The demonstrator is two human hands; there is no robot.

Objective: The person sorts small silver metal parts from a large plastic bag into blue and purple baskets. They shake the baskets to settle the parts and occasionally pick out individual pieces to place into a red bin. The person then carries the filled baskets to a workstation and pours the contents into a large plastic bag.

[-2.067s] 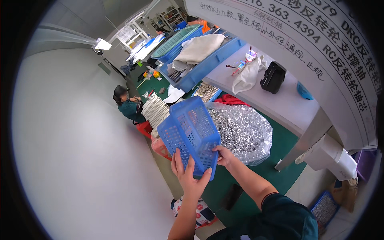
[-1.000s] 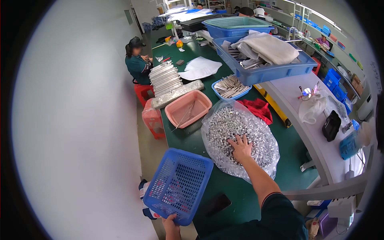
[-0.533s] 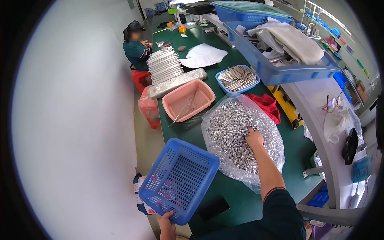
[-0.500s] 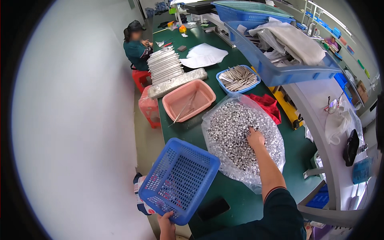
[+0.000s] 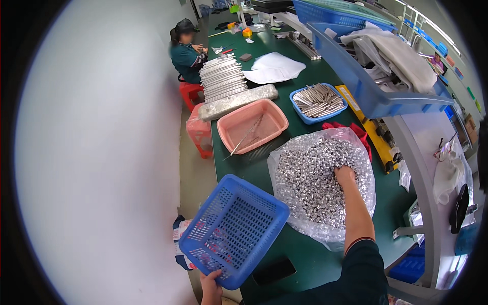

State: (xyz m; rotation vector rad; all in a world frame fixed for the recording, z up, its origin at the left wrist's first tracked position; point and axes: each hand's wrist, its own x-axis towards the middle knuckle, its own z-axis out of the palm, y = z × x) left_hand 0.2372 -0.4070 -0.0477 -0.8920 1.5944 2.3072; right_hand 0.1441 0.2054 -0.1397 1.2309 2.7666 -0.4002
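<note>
My left hand (image 5: 211,288) grips the near rim of a blue plastic basket (image 5: 277,209) with slotted walls and floor. The basket is tilted over the table's left edge, and I see nothing inside it. Further right, a clear plastic bag (image 5: 325,238) is spread wide on the table, heaped with small shiny metal parts (image 5: 310,175). Into the right side of that heap reaches my right hand (image 5: 345,175). Its fingers are sunk among the parts, so their grip is hidden.
A pink tub (image 5: 226,133) holding a thin metal rod lies beyond the basket. Beside it are a blue tray (image 5: 311,121) of metal rods and stacked silvery bars (image 5: 223,79). A shelf with a large blue bin (image 5: 386,108) overhangs the right. A person (image 5: 185,56) sits far left.
My view has swung a little left, so the table's things appear further right. My right hand has sunk deeper into the metal parts. The left hand keeps its hold on the basket.
</note>
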